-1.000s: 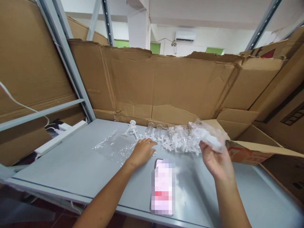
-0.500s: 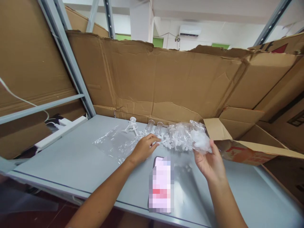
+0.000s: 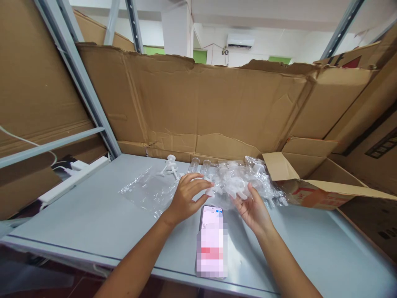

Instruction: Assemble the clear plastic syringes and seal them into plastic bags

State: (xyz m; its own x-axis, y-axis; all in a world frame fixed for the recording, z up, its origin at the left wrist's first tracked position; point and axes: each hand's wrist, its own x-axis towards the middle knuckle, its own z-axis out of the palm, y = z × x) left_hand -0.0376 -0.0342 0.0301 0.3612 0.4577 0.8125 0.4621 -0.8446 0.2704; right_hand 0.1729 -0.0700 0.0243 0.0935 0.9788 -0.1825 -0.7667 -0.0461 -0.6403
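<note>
Left grip [image 3: 187, 198] pinches a white piece [image 3: 210, 191] at its tips; right grip [image 3: 256, 212] apparently holds white parts [image 3: 238, 188].

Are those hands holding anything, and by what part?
The left hand pinches a white piece; by which part is unclear. The right hand touches the near side of a white clump; grip unclear.

Air conditioner [image 3: 240, 41] beyond cardboard panel [image 3: 198, 99]

Stockroom: metal racking [image 3: 81, 82], cardboard box [image 3: 319, 196]
</note>
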